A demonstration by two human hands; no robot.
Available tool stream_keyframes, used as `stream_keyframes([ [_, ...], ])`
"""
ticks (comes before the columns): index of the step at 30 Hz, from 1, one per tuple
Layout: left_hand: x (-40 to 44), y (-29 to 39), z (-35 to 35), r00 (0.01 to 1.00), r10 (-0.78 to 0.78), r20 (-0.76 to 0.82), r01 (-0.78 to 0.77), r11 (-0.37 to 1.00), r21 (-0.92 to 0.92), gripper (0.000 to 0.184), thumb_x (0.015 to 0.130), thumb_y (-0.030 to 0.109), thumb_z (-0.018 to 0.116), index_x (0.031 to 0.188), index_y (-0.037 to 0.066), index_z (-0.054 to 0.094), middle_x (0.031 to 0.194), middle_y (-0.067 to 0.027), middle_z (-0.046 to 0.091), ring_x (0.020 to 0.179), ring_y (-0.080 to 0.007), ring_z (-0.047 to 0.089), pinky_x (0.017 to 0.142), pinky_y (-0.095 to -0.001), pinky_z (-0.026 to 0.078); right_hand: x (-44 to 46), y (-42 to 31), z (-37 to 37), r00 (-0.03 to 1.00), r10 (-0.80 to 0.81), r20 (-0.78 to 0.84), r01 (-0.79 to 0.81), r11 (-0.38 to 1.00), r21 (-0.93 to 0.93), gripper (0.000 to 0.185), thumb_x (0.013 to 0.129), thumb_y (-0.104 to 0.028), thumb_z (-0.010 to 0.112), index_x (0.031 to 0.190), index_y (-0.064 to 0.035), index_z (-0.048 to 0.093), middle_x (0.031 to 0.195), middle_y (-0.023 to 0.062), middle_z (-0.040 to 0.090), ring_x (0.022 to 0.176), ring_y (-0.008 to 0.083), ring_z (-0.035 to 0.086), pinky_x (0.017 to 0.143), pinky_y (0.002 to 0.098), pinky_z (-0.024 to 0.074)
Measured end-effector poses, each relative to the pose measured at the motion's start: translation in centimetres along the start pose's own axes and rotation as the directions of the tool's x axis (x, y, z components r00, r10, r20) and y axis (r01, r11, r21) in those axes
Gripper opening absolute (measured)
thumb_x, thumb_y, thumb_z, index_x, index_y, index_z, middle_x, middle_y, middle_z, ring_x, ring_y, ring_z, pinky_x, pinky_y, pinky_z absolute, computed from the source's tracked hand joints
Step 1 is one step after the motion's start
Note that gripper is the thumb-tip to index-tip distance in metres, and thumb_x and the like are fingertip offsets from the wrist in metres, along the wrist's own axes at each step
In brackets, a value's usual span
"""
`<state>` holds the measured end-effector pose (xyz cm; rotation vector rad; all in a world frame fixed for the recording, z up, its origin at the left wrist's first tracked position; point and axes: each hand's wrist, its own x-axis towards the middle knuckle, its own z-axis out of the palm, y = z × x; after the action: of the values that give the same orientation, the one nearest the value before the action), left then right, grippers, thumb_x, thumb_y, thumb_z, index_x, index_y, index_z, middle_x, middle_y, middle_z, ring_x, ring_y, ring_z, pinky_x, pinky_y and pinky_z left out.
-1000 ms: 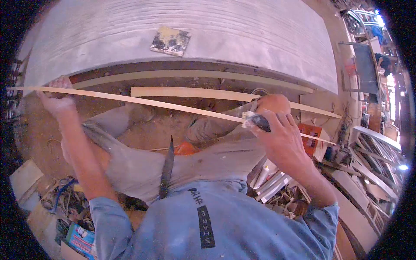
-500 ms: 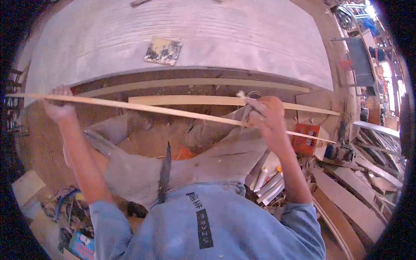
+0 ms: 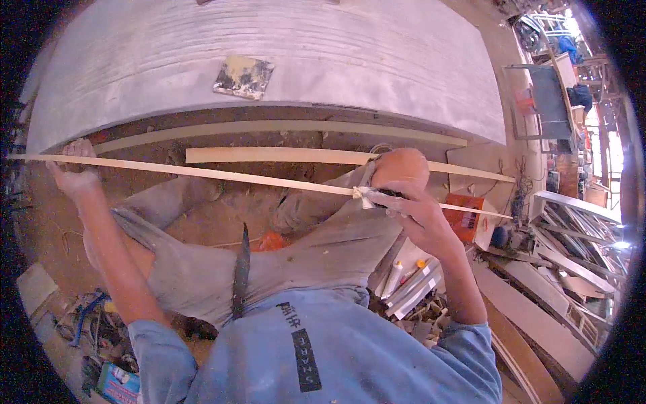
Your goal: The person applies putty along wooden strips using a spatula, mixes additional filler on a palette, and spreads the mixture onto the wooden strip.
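Rubbing seemed the step in hand: the left hand [image 3: 77,168] gripped a thin wooden strip [image 3: 235,177] near one end, slanting above the lap [image 3: 316,259]; the right hand [image 3: 414,210] clutched a pale wad [image 3: 367,196] against it. A stroke called for steady holding. The shirt [image 3: 262,357] apparently read "SHARE"; the orange box's [image 3: 461,219] lettering was illegible.

This is a dusty woodworking workshop, as shown by the long wooden strip [image 3: 235,177] being worked, 2 more strips [image 3: 282,155] beside the pale panel [image 3: 377,77]'s near edge, and piled boards [image 3: 538,323].
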<state>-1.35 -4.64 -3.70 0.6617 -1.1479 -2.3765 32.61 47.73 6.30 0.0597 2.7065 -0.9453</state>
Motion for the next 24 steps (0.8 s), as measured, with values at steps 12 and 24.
stream_keyframes([
  [12, 3.5, -0.8, -1.1, 0.995, -0.004, 0.102, 0.006, 1.0, -0.027, 0.048, 0.096, 0.055, 0.051, 0.088, 0.008, 0.048, 0.09, -0.0091, 0.052, 0.086, -0.0301, 0.053, 0.091, -0.0516, 0.05, 0.4, -0.8, 0.0, 0.991, 0.123, -0.042, -0.13, 0.918, -0.376, 0.045, 0.081, -0.001, 0.058, 0.124, -0.0114, 0.066, 0.123, 0.0162, 0.057, 0.114, 0.0366, 0.054, 0.097, 0.0462, 0.043],
  [24, 3.0, -0.3, -0.6, 0.998, -0.036, 0.055, 0.033, 0.997, 0.068, 0.065, 0.096, 0.06, 0.047, 0.103, -0.005, 0.05, 0.108, -0.0219, 0.057, 0.097, -0.0378, 0.057, 0.092, -0.054, 0.05, 1.9, -3.3, -0.2, 0.976, -0.216, -0.023, 0.17, 0.828, -0.535, 0.044, 0.076, -0.002, 0.063, 0.117, -0.0153, 0.07, 0.116, 0.013, 0.056, 0.107, 0.0328, 0.054, 0.095, 0.045, 0.0444],
])
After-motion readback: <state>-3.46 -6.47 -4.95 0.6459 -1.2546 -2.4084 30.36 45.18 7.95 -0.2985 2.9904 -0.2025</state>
